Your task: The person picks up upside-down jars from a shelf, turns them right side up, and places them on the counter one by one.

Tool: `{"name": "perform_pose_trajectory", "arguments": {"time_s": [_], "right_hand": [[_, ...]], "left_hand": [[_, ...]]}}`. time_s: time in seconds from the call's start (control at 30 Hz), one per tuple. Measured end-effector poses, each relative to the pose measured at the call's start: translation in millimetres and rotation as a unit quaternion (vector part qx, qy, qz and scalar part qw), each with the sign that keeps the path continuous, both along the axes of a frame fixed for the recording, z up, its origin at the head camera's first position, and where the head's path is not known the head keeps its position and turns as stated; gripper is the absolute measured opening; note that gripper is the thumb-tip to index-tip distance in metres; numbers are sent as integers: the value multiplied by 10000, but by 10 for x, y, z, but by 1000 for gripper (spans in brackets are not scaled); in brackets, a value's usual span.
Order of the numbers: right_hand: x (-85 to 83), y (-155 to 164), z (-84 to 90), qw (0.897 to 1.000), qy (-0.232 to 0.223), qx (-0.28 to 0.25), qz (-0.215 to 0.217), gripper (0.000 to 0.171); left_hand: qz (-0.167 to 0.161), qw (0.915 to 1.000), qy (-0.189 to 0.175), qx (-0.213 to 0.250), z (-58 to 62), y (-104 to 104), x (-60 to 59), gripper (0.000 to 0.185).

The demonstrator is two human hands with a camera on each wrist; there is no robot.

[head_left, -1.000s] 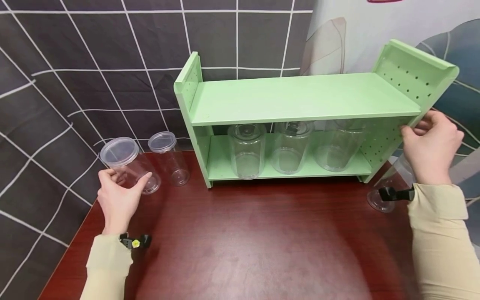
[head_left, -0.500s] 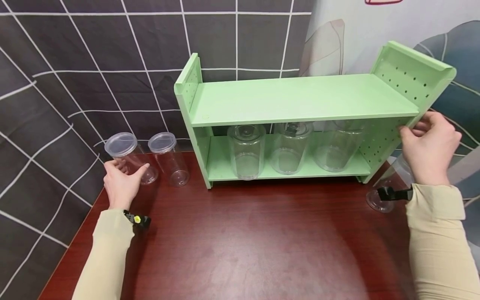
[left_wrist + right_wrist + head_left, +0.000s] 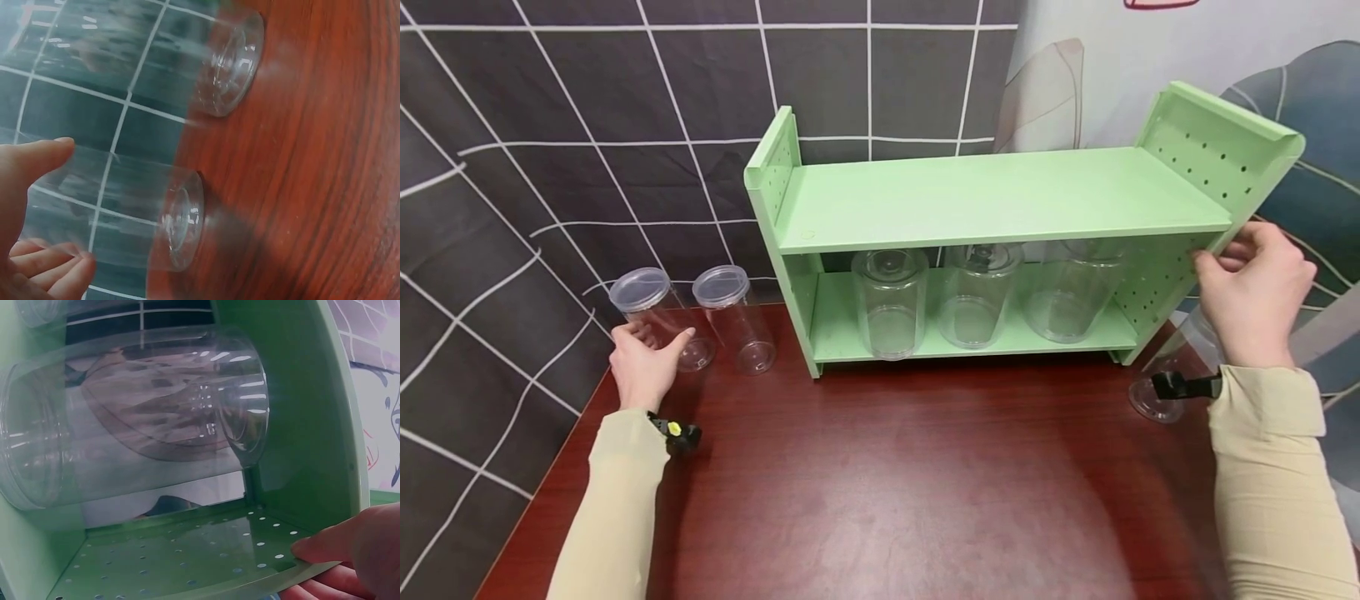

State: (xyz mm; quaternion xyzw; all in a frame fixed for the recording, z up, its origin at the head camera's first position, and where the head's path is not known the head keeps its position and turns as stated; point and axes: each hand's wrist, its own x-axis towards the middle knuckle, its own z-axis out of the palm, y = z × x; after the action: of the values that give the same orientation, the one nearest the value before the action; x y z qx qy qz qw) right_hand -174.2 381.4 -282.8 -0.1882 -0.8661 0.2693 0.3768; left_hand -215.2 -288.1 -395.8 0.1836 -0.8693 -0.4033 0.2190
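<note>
Head view: a person's left hand (image 3: 643, 367) curls round a lidded clear jar (image 3: 664, 317) standing on the reddish table (image 3: 910, 467), beside a second lidded jar (image 3: 737, 321); the right hand (image 3: 1257, 292) pinches the right edge of the green shelf (image 3: 1000, 196); three canisters (image 3: 979, 296) stand inside it.

Head view faces down over the table (image 3: 887, 483); up close, left wrist shares its far-left jars (image 3: 664, 314), right wrist the shelf's right end (image 3: 1221, 158).
</note>
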Motion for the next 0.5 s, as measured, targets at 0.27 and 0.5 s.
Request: {"name": "perform_pose_trajectory", "arguments": {"time_s": [0.27,0.5], "right_hand": [[2,-8,0,10000,-55,-39,22,40],[0,-17,-5,9999,-138,-54,-33,40]], "left_hand": [[-108,9999,15,6,24,-2,5,88],[249,9883,1466,344,276,78,127,84]]}}
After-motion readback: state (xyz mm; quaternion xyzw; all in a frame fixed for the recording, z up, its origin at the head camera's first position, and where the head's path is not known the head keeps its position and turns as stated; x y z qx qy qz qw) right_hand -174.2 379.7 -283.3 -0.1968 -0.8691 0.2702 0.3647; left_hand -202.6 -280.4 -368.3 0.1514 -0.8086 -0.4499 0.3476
